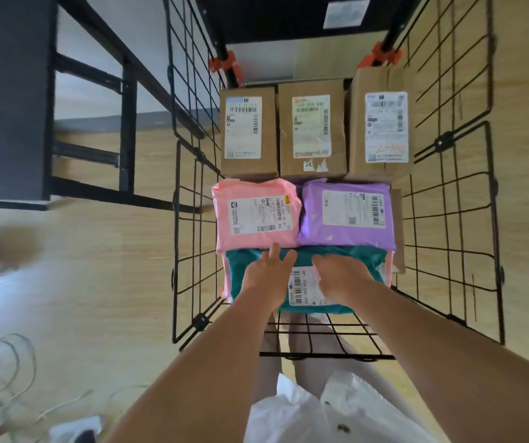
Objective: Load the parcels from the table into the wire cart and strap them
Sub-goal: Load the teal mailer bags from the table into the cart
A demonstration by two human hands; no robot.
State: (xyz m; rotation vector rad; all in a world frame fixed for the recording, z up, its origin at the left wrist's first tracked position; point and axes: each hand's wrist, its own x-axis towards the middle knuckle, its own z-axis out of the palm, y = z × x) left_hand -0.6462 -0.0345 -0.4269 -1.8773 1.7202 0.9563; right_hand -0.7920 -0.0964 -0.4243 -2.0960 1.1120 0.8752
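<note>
Head view, looking straight down past two bare forearms into a black wire cart (327, 355). Both hands rest side by side, slightly apart, on top of a teal parcel (365, 262) that lies flat in the near end of the cart. The left hand (268, 276) lies palm down with fingers straight, its fingertips reaching the near edge of a pink parcel (253, 241). The right hand (343, 276) also lies palm down, partly covering the teal parcel's white label (299, 287); its fingers angle toward the left hand, and I cannot tell whether they press flat or pinch the plastic. Just beyond the left hand the pink parcel sits label up, touching a purple parcel (346, 187) that lies just beyond the right hand. Farther past these, three cardboard boxes stand in a row against the cart's far end: a left box (248, 167), a middle box (312, 87) and a taller right box (381, 81), each with a shipping label. Two orange clamps (224, 63) grip the cart's posts behind the boxes. Well to the left of the left hand, outside the cart, a black table (7, 91) stands on a pale wooden floor (97, 266). Nearer the person on that side, pale cables (4, 362) lie looped on the floor. Below the forearms, white clothing (320, 410) is visible.
</note>
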